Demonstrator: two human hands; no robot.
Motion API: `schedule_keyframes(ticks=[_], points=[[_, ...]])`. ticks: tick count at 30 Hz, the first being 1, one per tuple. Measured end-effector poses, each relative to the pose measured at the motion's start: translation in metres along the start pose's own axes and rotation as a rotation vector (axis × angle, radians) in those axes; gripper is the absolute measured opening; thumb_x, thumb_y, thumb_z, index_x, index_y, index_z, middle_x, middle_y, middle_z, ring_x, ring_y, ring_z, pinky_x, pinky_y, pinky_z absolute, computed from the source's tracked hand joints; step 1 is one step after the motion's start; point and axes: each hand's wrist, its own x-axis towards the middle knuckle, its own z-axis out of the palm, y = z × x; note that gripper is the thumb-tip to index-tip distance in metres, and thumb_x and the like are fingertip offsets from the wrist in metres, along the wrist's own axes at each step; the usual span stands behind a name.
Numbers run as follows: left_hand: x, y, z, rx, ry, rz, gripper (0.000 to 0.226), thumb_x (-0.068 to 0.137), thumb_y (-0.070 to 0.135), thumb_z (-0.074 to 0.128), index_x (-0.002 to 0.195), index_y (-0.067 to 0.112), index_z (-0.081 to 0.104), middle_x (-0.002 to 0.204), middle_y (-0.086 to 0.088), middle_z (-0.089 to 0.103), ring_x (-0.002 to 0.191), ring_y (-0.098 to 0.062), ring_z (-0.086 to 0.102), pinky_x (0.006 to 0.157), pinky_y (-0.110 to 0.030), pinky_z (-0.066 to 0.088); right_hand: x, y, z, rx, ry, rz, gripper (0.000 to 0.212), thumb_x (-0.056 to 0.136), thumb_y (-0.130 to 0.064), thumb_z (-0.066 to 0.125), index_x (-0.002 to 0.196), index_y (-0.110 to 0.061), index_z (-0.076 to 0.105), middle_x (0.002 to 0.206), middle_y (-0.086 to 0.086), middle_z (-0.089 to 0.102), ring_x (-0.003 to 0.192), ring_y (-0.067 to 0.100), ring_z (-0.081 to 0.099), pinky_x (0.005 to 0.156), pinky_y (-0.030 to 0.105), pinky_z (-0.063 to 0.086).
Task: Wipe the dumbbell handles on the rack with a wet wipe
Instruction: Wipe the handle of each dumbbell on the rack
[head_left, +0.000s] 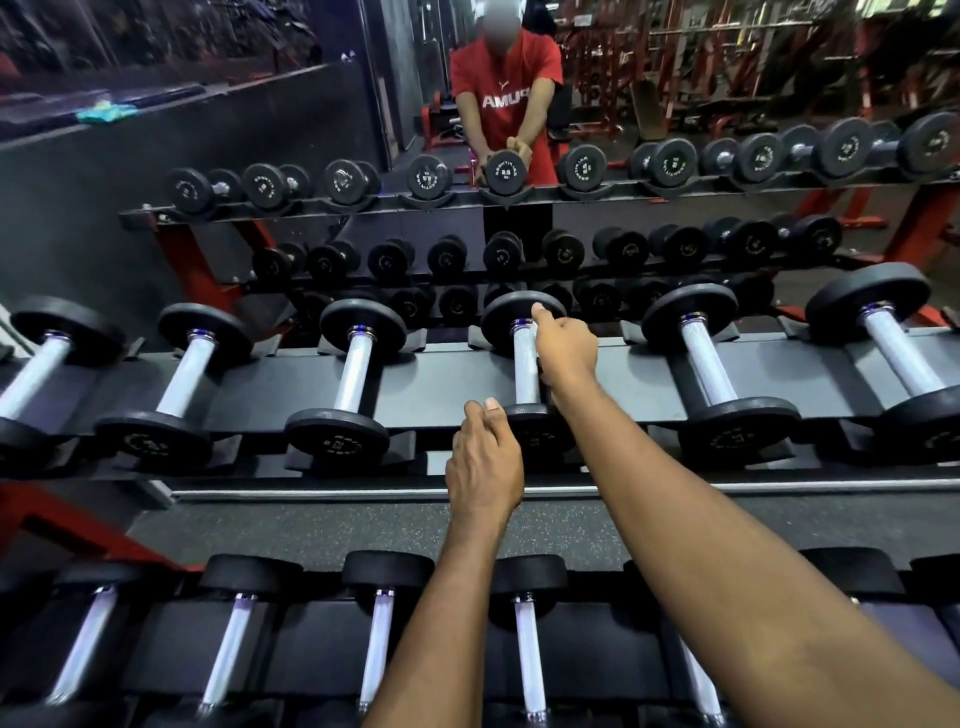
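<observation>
Gym, head view looking down on a two-tier rack (457, 379) set in front of a mirror (623, 78).

Upper tier: six dumbbells in saddles, black heads, knurled silver grips running away from the viewer. The dumbbell (506, 317) being worked is fourth from the left, roughly centre frame.

Right hand (563, 353): reaches over the near side and wraps the handle (524, 369) from the right, fingers curled under and out of sight. The thumb is stretched forward, its tip touching the far head. Anything held between palm and grip cannot be made out.

Left hand (483, 462): back of the hand toward the camera, thumb lying along the forefinger, set against the left edge of the near head (540, 436). Its fingers are hidden; whether they grip or only press cannot be told.

Lower tier (311, 639): another row of dumbbells close under the forearms, grips glaring white.

The mirror shows a person in a red shirt with both hands on one dumbbell, with further rows of weights beyond. A teal cloth (106, 111) lies on the dark ledge at upper left.
</observation>
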Motion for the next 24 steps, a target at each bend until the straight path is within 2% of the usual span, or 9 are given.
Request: schedule_keyframes(ticks=[1, 3, 5, 8, 11, 14, 17, 21, 24], points=[[0.0, 0.0, 0.0, 0.0, 0.002, 0.003, 0.035, 0.104, 0.045, 0.015, 0.098, 0.019, 0.038, 0.09, -0.008, 0.055, 0.088, -0.03, 0.055, 0.077, -0.046, 0.046, -0.001, 0.0, 0.0, -0.022, 0.017, -0.01, 0.051, 0.091, -0.05, 0.053, 0.055, -0.014, 0.052, 0.075, 0.007, 0.064, 0.094, 0.031, 0.062, 0.084, 0.038, 0.049], [0.0, -0.001, 0.001, 0.005, 0.008, 0.008, 0.036, 0.103, 0.046, 0.013, 0.098, 0.02, 0.037, 0.089, -0.008, 0.055, 0.087, -0.03, 0.055, 0.077, -0.047, 0.047, -0.001, -0.001, 0.001, 0.01, 0.004, -0.003, 0.051, 0.085, -0.056, 0.055, 0.056, -0.014, 0.053, 0.085, 0.01, 0.067, 0.099, 0.03, 0.062, 0.088, 0.04, 0.05], [0.0, 0.0, 0.001, 0.01, 0.009, 0.014, 0.037, 0.102, 0.047, 0.012, 0.098, 0.02, 0.037, 0.089, -0.007, 0.055, 0.087, -0.03, 0.055, 0.077, -0.047, 0.047, 0.002, 0.002, 0.003, 0.169, -0.071, 0.09, 0.056, 0.071, -0.064, 0.058, 0.091, -0.013, 0.067, 0.124, 0.015, 0.062, 0.113, 0.03, 0.059, 0.099, 0.043, 0.048], [0.0, 0.0, 0.0, 0.009, 0.006, 0.009, 0.032, 0.105, 0.044, 0.015, 0.097, 0.021, 0.036, 0.089, -0.006, 0.053, 0.089, -0.03, 0.055, 0.079, -0.047, 0.047, 0.007, 0.007, 0.007, 0.396, -0.186, 0.237, 0.103, 0.059, -0.067, 0.063, 0.138, -0.005, 0.043, 0.13, 0.014, 0.059, 0.116, 0.031, 0.059, 0.103, 0.045, 0.047], [0.001, -0.001, 0.001, 0.006, 0.01, 0.006, 0.033, 0.105, 0.044, 0.015, 0.098, 0.02, 0.037, 0.09, -0.007, 0.055, 0.09, -0.031, 0.055, 0.08, -0.048, 0.047, 0.0, 0.0, 0.002, 0.231, -0.094, 0.135, 0.078, 0.075, -0.066, 0.057, 0.122, -0.004, 0.06, 0.133, 0.012, 0.058, 0.121, 0.032, 0.055, 0.104, 0.043, 0.044], [0.001, -0.001, 0.001, 0.008, 0.009, 0.004, 0.035, 0.104, 0.045, 0.014, 0.099, 0.02, 0.037, 0.089, -0.007, 0.054, 0.089, -0.031, 0.055, 0.078, -0.046, 0.046, -0.003, -0.003, -0.004, 0.022, 0.0, 0.04, 0.052, 0.094, -0.054, 0.048, 0.074, -0.009, 0.063, 0.09, 0.011, 0.065, 0.095, 0.032, 0.06, 0.09, 0.037, 0.048], [0.001, -0.001, 0.002, 0.018, 0.009, 0.003, 0.035, 0.104, 0.045, 0.014, 0.098, 0.02, 0.037, 0.088, -0.007, 0.054, 0.087, -0.029, 0.055, 0.075, -0.044, 0.045, -0.002, -0.004, -0.007, 0.104, -0.002, 0.092, 0.056, 0.093, -0.058, 0.045, 0.087, -0.006, 0.065, 0.095, 0.008, 0.063, 0.093, 0.028, 0.058, 0.086, 0.032, 0.045], [0.001, -0.002, 0.003, 0.009, 0.012, -0.001, 0.034, 0.105, 0.045, 0.015, 0.097, 0.019, 0.037, 0.092, -0.009, 0.056, 0.088, -0.03, 0.054, 0.076, -0.044, 0.045, 0.012, 0.01, 0.005, 0.342, -0.066, 0.225, 0.102, 0.066, -0.077, 0.043, 0.137, -0.003, 0.049, 0.128, 0.008, 0.061, 0.117, 0.026, 0.057, 0.106, 0.04, 0.042], [0.001, -0.003, 0.003, 0.008, 0.014, 0.009, 0.035, 0.105, 0.045, 0.015, 0.097, 0.019, 0.037, 0.092, -0.009, 0.056, 0.088, -0.031, 0.055, 0.075, -0.044, 0.044, -0.006, -0.006, -0.005, 0.276, -0.059, 0.205, 0.083, 0.085, -0.07, 0.04, 0.13, -0.001, 0.054, 0.125, 0.009, 0.06, 0.116, 0.027, 0.055, 0.103, 0.036, 0.041]])
